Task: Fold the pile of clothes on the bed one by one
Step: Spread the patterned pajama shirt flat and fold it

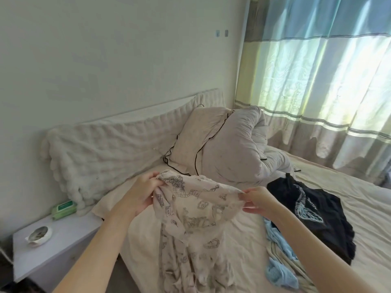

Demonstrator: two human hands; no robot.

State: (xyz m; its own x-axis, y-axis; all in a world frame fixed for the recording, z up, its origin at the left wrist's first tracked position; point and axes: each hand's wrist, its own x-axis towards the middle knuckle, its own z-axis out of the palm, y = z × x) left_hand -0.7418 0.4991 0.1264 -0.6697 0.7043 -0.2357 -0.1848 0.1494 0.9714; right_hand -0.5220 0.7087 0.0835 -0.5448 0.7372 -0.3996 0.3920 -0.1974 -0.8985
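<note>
A cream garment with grey printed drawings (196, 210) hangs in the air over the bed (349, 199), its lower part trailing down toward the bed's near edge. My left hand (139, 195) grips its upper left edge. My right hand (259, 200) pinches its upper right edge. On the sheet to the right lies a black garment with a pale feather print (313, 214). Beside and below it a light blue garment (279, 259) sits crumpled.
Two pillows (211, 144) and a bunched duvet lean at the head of the bed against a quilted white headboard cover (101, 149). A white bedside table (59, 240) at left carries a green wipes pack (63, 209) and a small dish (39, 233). Striped curtains (317, 81) hang at right.
</note>
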